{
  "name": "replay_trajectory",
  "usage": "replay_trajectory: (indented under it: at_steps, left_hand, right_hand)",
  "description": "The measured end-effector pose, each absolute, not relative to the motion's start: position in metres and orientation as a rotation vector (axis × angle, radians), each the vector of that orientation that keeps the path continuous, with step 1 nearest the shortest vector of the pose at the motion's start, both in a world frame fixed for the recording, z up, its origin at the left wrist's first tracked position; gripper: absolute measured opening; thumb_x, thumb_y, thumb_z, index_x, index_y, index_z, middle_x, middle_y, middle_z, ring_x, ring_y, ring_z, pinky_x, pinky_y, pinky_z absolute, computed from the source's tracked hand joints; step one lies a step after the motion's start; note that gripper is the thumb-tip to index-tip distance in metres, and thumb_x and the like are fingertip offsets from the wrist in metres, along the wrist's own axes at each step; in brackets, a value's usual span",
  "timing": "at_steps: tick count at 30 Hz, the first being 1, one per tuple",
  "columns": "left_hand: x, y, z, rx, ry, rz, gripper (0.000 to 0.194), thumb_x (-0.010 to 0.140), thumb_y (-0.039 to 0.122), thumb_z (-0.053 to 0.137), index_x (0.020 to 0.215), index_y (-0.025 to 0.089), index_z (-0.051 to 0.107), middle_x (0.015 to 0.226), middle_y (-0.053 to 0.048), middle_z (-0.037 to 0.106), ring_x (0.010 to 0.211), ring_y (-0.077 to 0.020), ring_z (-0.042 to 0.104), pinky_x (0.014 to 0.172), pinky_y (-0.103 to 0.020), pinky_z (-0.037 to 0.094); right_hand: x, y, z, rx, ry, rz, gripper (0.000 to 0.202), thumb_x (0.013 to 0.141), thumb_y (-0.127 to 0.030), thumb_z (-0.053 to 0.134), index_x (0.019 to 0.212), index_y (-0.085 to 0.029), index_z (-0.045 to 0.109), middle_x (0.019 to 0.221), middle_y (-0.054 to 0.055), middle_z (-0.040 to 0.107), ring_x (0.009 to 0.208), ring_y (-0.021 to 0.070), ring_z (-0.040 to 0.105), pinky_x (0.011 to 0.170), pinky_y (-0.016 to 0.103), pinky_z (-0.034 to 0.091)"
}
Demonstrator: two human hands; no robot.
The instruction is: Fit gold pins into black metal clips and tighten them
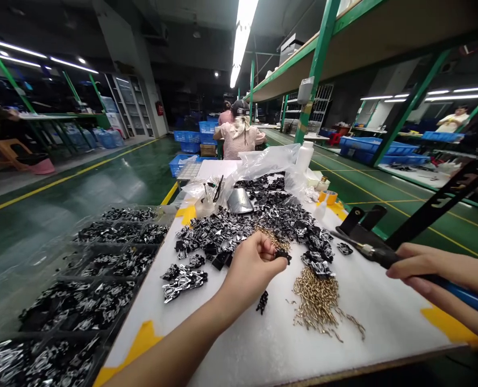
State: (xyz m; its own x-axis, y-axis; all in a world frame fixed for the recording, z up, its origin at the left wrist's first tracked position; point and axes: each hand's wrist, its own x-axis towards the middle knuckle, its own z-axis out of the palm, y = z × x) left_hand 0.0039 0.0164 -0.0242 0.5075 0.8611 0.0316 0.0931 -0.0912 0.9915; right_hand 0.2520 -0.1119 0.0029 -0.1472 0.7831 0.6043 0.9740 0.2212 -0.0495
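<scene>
My left thumb and fingers are pinched round a small black part (283,257), my left hand (252,263) reaching over the white tabletop (279,344). The fingers of my right hand (444,274) are wrapped round a pen-like tool (379,256) with a blue rear section; its thin metal tip points left, towards the part but well apart from it. Just below that tip lies a loose black-and-silver piece (344,248).

Between my hands, nearer my body, is a heap of curved brass-coloured pieces (315,298), a few straying to its right. More brass-coloured bits (271,236) show just beyond my left fingers. A small black cluster (262,302) lies under my left wrist's right side, and a silvery bunch of clips (183,280) lies left of my forearm.

Beyond my hands spreads a broad pile of black-and-silver clips (222,231), with a shiny dark tray (240,200) in it. Clear plastic bags (269,161) and a white bottle (304,157) stand behind. Left of the table, a divided container (61,278) holds more clips. Farther off, a person (241,134) in pale pink sits near blue crates (188,141).
</scene>
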Motion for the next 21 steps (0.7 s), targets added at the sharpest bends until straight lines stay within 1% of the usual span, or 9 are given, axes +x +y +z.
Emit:
replay_trajectory:
  at_steps: [2,6,11,15,21]
  left_hand:
    - [0.004,0.016,-0.025,1.548,0.839,0.792,0.027,0.064,0.015,0.059,0.066,0.020,0.033,0.064,0.006,0.040,0.057,-0.0079,0.036,0.053,-0.022,0.029]
    - [0.003,0.017,-0.030,1.592,0.829,0.789,0.026,0.064,0.015,0.058,0.066,0.020,0.032,0.063,0.006,0.040,0.055,-0.0079,0.034,0.052,-0.022,0.026]
    - [0.003,0.018,-0.034,1.652,0.838,0.788,0.025,0.064,0.015,0.058,0.065,0.020,0.033,0.064,0.005,0.042,0.055,-0.0084,0.034,0.052,-0.022,0.026]
    - [0.002,0.017,-0.035,1.678,0.863,0.786,0.024,0.064,0.016,0.057,0.065,0.020,0.033,0.061,0.005,0.040,0.056,-0.0091,0.034,0.052,-0.021,0.027]
    - [0.001,0.015,-0.034,1.666,0.839,0.802,0.026,0.062,0.016,0.056,0.063,0.020,0.031,0.061,0.005,0.041,0.055,-0.0087,0.036,0.051,-0.021,0.027]
  right_hand:
    - [0.238,-0.111,0.013,-1.527,-2.062,-0.327,0.026,0.086,-0.034,0.037,0.073,-0.031,0.060,0.078,0.000,0.066,0.074,0.0195,0.064,0.057,0.026,0.049]
    - [0.221,-0.106,0.022,-1.418,-2.130,-0.100,0.023,0.085,-0.032,0.040,0.074,-0.031,0.060,0.078,-0.001,0.067,0.067,0.0184,0.063,0.051,0.026,0.046]
    - [0.218,-0.100,0.017,-1.331,-2.201,0.120,0.019,0.084,-0.028,0.042,0.077,-0.031,0.059,0.073,-0.003,0.067,0.070,0.0191,0.064,0.051,0.025,0.046]
    - [0.218,-0.097,0.014,-1.313,-2.234,0.174,0.016,0.082,-0.024,0.044,0.081,-0.033,0.058,0.075,-0.005,0.067,0.074,0.0187,0.065,0.054,0.024,0.047]
    - [0.218,-0.095,0.011,-1.366,-2.250,0.174,0.017,0.083,-0.023,0.043,0.081,-0.031,0.058,0.074,-0.005,0.066,0.082,0.0199,0.065,0.059,0.025,0.049]
